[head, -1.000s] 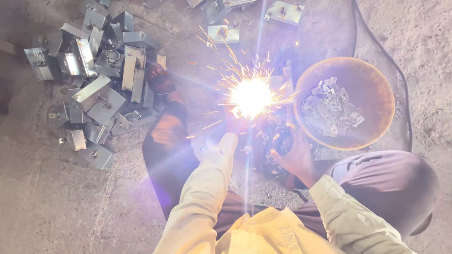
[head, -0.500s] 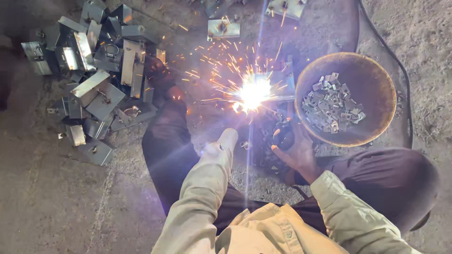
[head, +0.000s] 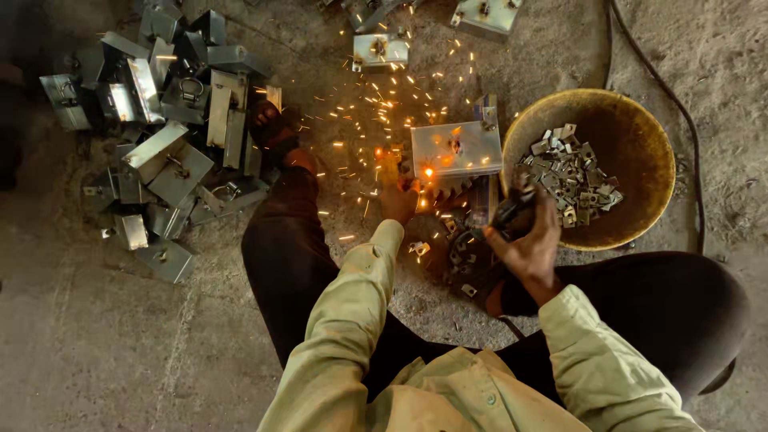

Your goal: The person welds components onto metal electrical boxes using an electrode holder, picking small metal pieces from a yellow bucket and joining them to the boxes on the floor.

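While sparks scatter across the upper middle of the frame, the metal box (head: pixel 456 148) under work sits just above centre on the concrete floor (head: pixel 96 344), one glowing orange spot at its lower left edge. The left hand (head: pixel 398 200) is closed at that corner, steadying the box or something against it; glare hides exactly what the fingers grip. The right hand (head: pixel 530 240), right of centre, is clamped around a dark welding holder (head: pixel 512 212) aimed toward the box. The two hands stand apart, the box's lower edge between them.

Below the box, a few small brackets (head: pixel 460 256) lie loose on the floor between the person's knees. At the right, a round yellow-brown bowl (head: pixel 640 128) holds a heap of small metal clips (head: pixel 572 172), so a fair supply of fittings appears to be left. A dark cable (head: pixel 672 104) curves past the bowl along the upper right.

At the top edge, three similar boxes (head: pixel 380 50) lie singly, apart from the rest. In the upper left, a large pile of boxes (head: pixel 160 136) lies jumbled beside the person's sandalled foot (head: pixel 272 128). Which group is finished cannot be told from here. Judging by the big pile and the well-stocked bowl, the work looks to be mid-batch, with the present box's joint only partly made.
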